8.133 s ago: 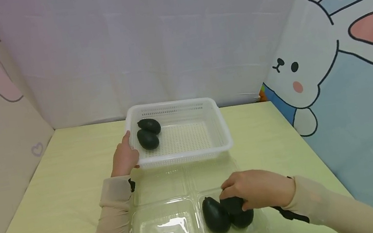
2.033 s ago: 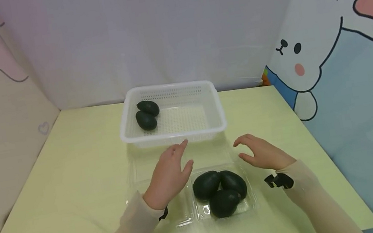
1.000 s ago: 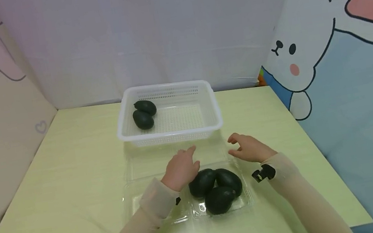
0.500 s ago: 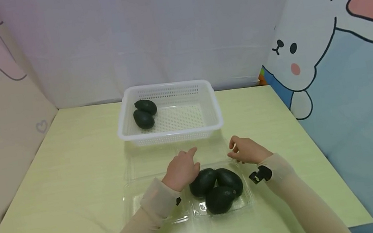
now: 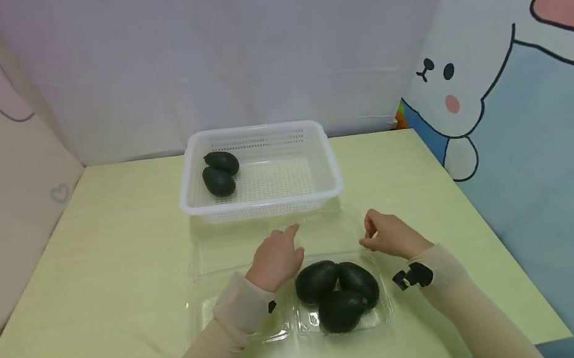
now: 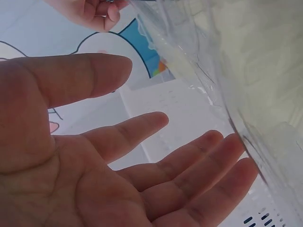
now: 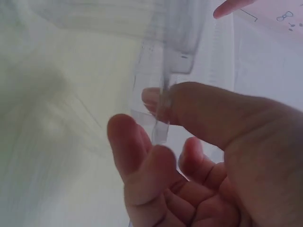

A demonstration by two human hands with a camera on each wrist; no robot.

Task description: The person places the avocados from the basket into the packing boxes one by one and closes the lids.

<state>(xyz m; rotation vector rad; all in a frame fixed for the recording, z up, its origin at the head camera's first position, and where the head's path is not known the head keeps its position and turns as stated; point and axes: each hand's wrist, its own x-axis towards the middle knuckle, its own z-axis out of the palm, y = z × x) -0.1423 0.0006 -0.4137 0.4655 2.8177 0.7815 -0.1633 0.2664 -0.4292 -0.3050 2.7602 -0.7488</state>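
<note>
A clear plastic clamshell container [image 5: 279, 334] lies open on the table, its lid [image 5: 225, 248] flat behind the base. Three dark avocados [image 5: 342, 311] sit together in the base's right compartment. Over the fold between lid and base, my left hand [image 5: 274, 260] is spread; in the left wrist view its fingertips touch the edge of the clear plastic [image 6: 208, 90]. My right hand [image 5: 394, 235] is at the container's right side. In the right wrist view, thumb and fingers pinch a clear plastic edge [image 7: 182, 47].
A white perforated basket [image 5: 327, 185] stands at the back of the table, with two more avocados [image 5: 219, 181] in its left part. Behind it is a pale backdrop [image 5: 244, 48]. A panel with a cartoon rabbit [image 5: 448, 78] borders the right side.
Eight seconds ago the left hand held the basket and the right an avocado; now three avocados fill the right compartment. Lately the right hand's fingers have closed together on the plastic edge.
</note>
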